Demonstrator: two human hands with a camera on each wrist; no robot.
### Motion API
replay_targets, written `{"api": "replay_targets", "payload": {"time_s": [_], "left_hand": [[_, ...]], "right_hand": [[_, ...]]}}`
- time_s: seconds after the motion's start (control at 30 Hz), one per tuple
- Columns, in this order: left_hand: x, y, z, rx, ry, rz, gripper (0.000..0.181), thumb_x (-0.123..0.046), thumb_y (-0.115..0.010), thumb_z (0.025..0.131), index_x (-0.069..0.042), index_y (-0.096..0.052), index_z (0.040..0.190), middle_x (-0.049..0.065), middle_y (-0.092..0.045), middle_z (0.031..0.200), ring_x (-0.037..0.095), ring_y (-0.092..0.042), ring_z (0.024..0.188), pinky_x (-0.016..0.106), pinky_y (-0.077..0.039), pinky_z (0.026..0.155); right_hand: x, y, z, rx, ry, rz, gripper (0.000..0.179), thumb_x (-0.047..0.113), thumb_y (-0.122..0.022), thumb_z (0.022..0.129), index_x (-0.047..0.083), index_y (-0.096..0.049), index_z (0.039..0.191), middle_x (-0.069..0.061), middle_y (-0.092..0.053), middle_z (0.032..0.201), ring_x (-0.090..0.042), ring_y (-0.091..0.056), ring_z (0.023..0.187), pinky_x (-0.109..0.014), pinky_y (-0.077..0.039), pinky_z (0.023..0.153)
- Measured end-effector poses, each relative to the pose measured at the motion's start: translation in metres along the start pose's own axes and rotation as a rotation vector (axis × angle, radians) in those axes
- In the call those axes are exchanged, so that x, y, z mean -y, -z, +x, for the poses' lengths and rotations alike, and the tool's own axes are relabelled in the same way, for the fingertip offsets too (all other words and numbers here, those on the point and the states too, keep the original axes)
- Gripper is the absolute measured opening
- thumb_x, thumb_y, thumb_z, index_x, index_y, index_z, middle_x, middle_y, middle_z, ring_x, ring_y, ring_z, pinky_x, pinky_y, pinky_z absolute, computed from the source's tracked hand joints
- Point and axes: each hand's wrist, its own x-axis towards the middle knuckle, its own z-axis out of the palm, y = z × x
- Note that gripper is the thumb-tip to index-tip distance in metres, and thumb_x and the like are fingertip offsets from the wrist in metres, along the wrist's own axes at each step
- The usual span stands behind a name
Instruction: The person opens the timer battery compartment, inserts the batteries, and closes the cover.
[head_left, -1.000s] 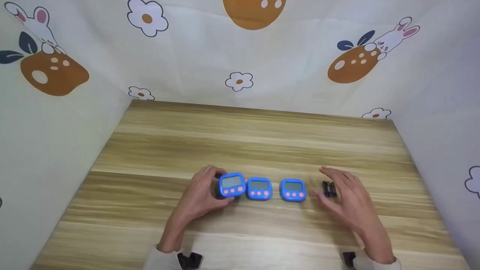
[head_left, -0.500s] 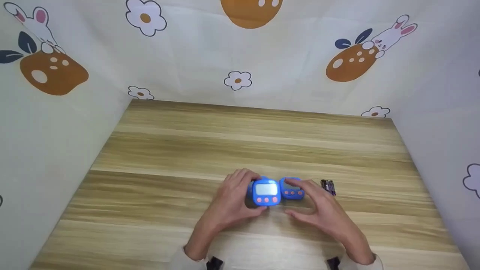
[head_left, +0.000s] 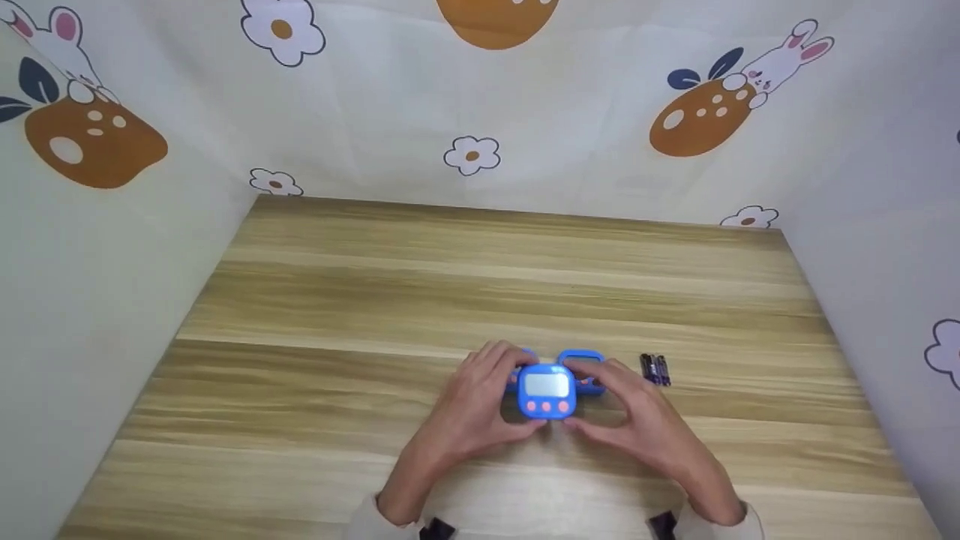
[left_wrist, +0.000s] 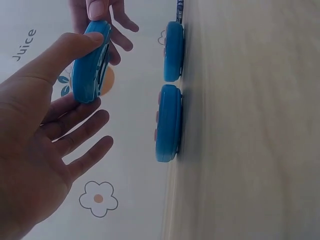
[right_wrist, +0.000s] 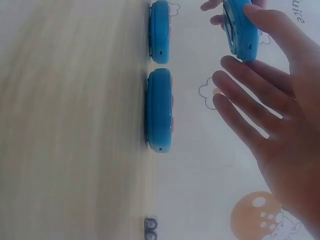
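Your left hand (head_left: pixel 474 406) has carried one blue timer (head_left: pixel 546 388) rightward since a second ago, and your right hand (head_left: pixel 643 414) has come across from the batteries (head_left: pixel 655 370) to meet it. Both hands pinch that timer between thumb and fingers, above the table (head_left: pixel 337 300). Behind it, the left timer (left_wrist: pixel 169 123) and right timer (left_wrist: pixel 173 51) lie just beside each other.

The timers (head_left: pixel 547 391) look like smooth, glossy plastic, the tabletop (head_left: pixel 375 300) like satiny wood, the backdrop (head_left: pixel 375 112) like matt cloth.
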Motion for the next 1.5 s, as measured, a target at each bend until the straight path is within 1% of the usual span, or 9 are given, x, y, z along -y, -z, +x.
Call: {"api": "replay_targets", "payload": {"time_s": [0.27, 0.47, 0.67, 0.9, 1.07, 1.17, 1.23, 1.4, 1.5], "left_hand": [[-0.001, 0.001, -0.001, 0.01, 0.009, 0.011, 0.071, -0.04, -0.087, 0.07, -0.014, -0.054, 0.128, -0.006, -0.055, 0.12, 0.011, -0.05, 0.111, 0.031, -0.045, 0.1], [0.001, 0.001, -0.001, 0.004, 0.005, 0.015, 0.07, -0.043, -0.085, 0.072, -0.014, -0.054, 0.127, -0.005, -0.055, 0.122, 0.012, -0.051, 0.112, 0.033, -0.046, 0.098], [0.001, 0.001, -0.002, 0.022, 0.018, 0.01, 0.07, -0.044, -0.084, 0.072, -0.015, -0.053, 0.128, -0.005, -0.054, 0.123, 0.012, -0.05, 0.113, 0.032, -0.045, 0.1], [0.001, -0.002, -0.003, 0.022, 0.024, 0.001, 0.069, -0.042, -0.085, 0.073, -0.015, -0.053, 0.128, -0.004, -0.054, 0.124, 0.012, -0.051, 0.112, 0.033, -0.046, 0.1], [-0.001, -0.008, -0.002, -0.001, 0.006, -0.02, 0.071, -0.041, -0.084, 0.073, -0.016, -0.053, 0.131, -0.005, -0.058, 0.125, 0.013, -0.052, 0.112, 0.031, -0.047, 0.098], [-0.004, -0.013, -0.003, -0.002, 0.013, -0.072, 0.072, -0.041, -0.082, 0.075, -0.017, -0.05, 0.135, -0.006, -0.057, 0.126, 0.014, -0.054, 0.11, 0.026, -0.048, 0.095], [-0.005, -0.016, -0.004, 0.005, 0.029, -0.137, 0.073, -0.038, -0.082, 0.076, -0.018, -0.046, 0.136, -0.005, -0.056, 0.129, 0.014, -0.054, 0.112, 0.026, -0.047, 0.096], [-0.004, -0.022, -0.004, 0.021, 0.081, -0.364, 0.076, -0.023, -0.084, 0.077, -0.018, -0.039, 0.138, -0.003, -0.052, 0.135, 0.013, -0.049, 0.124, 0.035, -0.043, 0.105], [-0.002, -0.024, -0.005, 0.037, 0.117, -0.527, 0.075, -0.015, -0.083, 0.078, -0.022, -0.038, 0.137, -0.005, -0.05, 0.136, 0.014, -0.047, 0.126, 0.037, -0.042, 0.106]], "right_hand": [[0.0, 0.001, 0.0, -0.001, 0.007, -0.012, 0.075, 0.024, -0.087, 0.075, 0.025, -0.051, 0.141, 0.013, -0.057, 0.132, -0.015, -0.058, 0.115, -0.035, -0.047, 0.101], [0.0, 0.002, 0.002, 0.002, 0.037, -0.015, 0.072, 0.024, -0.086, 0.077, 0.017, -0.053, 0.14, 0.005, -0.058, 0.133, -0.017, -0.057, 0.117, -0.036, -0.047, 0.102], [0.0, 0.001, 0.002, 0.011, 0.017, -0.007, 0.071, 0.024, -0.086, 0.076, 0.016, -0.054, 0.139, 0.004, -0.057, 0.134, -0.016, -0.056, 0.119, -0.039, -0.046, 0.103], [0.001, -0.002, 0.002, -0.031, 0.046, -0.006, 0.072, 0.024, -0.087, 0.074, 0.018, -0.055, 0.138, 0.009, -0.058, 0.131, -0.015, -0.057, 0.115, -0.029, -0.044, 0.103], [0.005, -0.004, 0.002, -0.079, 0.102, 0.073, 0.074, 0.018, -0.089, 0.072, 0.014, -0.055, 0.138, 0.006, -0.057, 0.125, -0.019, -0.058, 0.108, -0.029, -0.05, 0.093], [0.009, -0.007, 0.003, -0.087, 0.141, 0.11, 0.076, 0.013, -0.089, 0.071, 0.009, -0.055, 0.139, -0.001, -0.056, 0.125, -0.021, -0.057, 0.109, -0.028, -0.052, 0.089], [0.013, -0.008, 0.004, -0.085, 0.163, 0.127, 0.076, 0.009, -0.088, 0.071, 0.007, -0.055, 0.138, -0.004, -0.055, 0.125, -0.022, -0.056, 0.112, -0.026, -0.052, 0.09], [0.023, -0.008, 0.009, -0.09, 0.219, 0.14, 0.07, 0.0, -0.086, 0.069, 0.003, -0.057, 0.134, -0.01, -0.056, 0.128, -0.028, -0.053, 0.118, -0.024, -0.05, 0.094], [0.022, -0.007, 0.009, -0.102, 0.226, 0.093, 0.07, 0.002, -0.086, 0.07, 0.005, -0.058, 0.134, -0.008, -0.056, 0.131, -0.029, -0.051, 0.12, -0.026, -0.046, 0.1]]}}
